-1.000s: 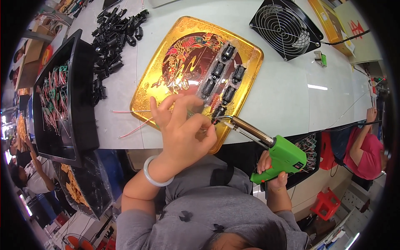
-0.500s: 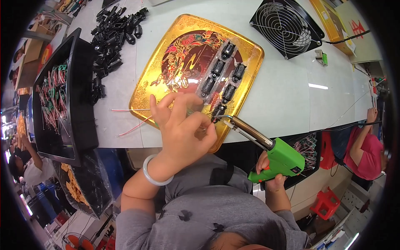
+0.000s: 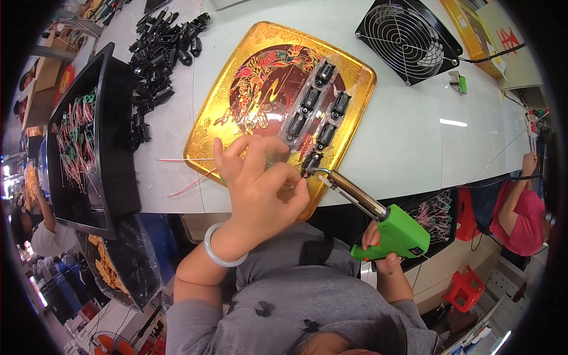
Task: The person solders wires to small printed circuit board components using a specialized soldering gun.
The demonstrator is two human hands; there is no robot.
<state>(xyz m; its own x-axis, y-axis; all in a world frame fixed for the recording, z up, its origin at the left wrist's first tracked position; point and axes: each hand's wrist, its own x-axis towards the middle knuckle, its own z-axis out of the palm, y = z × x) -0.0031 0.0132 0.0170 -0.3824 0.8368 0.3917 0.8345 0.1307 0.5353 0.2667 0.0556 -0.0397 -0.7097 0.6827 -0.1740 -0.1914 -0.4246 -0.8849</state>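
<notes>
The small oblong black plastic housing (image 3: 312, 158) sits on the gold-rimmed square tray (image 3: 207, 133), just far-right of your nearer left hand (image 3: 257, 186), whose pinch is closed on something too hidden to tell. Your right hand (image 3: 372, 235) clasps the green pistol-shaped soldering gun (image 3: 403, 234), tip at the housing's near end. Glossy and ridged, the housing slants from near-left to far-right.

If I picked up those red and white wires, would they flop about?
The wires would probably bend easily, being so thin. They may have some spring, though: their loose ends jut fairly straight past the gold tray. That slimness also suggests little weight.
</notes>
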